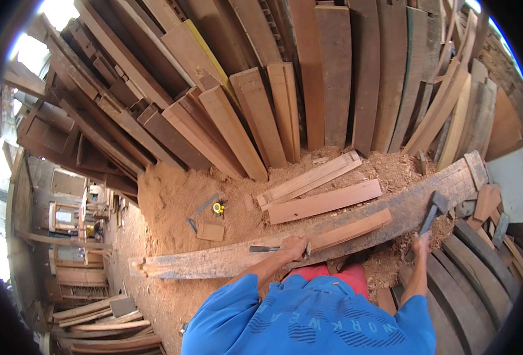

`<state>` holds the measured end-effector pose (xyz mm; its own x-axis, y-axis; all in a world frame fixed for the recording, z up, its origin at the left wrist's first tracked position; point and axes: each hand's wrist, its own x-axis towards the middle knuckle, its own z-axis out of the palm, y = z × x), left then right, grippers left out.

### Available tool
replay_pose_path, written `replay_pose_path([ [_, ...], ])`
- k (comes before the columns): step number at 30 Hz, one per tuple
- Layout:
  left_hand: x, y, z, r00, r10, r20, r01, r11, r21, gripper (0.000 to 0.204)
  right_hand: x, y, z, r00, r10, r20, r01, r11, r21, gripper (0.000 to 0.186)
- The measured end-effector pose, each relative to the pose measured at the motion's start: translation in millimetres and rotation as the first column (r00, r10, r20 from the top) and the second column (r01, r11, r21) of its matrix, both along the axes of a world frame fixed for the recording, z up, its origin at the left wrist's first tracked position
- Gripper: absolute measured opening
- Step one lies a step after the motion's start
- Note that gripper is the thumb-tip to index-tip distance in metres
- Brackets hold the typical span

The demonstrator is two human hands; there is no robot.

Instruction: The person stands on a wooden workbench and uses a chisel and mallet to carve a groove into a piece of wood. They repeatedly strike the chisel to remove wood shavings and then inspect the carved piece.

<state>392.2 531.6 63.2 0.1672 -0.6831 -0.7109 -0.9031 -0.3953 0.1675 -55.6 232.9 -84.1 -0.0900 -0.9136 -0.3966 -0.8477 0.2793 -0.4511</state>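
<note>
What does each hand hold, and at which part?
Left hand grips a chisel by its handle end; right hand holds a hammer at the handle's lower end.

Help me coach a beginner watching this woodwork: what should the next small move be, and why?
Probably bring the dark-headed mallet down onto the chisel's handle end. The left hand holds the metal-bladed chisel lying low along the long weathered grey beam, while the right hand holds the mallet raised and apart from it.
</note>
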Motion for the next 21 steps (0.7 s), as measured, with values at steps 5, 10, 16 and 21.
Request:
replay_pose_path([
  [5, 10, 10, -24, 0.994, -0.078, -0.072, 0.074, 0.996, -0.058, 0.059, 68, 115, 71, 0.997, 0.016, -0.081, -0.002, 0.984, 0.178, 0.077],
  [10, 11, 3, -3, 0.987, -0.134, -0.092, 0.113, 0.972, -0.205, 0.062, 106, 203, 42, 0.996, 0.068, 0.049, -0.078, 0.967, 0.244, 0.077],
  [16, 16, 6, -12, 0.969, -0.156, -0.191, 0.109, 0.966, -0.235, 0.068, 156, 219, 48, 0.999, -0.047, -0.024, 0.051, 0.970, 0.236, 0.076],
  [21, 20, 12, -15, 0.981, -0.102, -0.163, 0.064, 0.973, -0.223, 0.072, 170, 212, 85, 0.999, -0.035, -0.038, 0.046, 0.943, 0.329, 0.075],
])
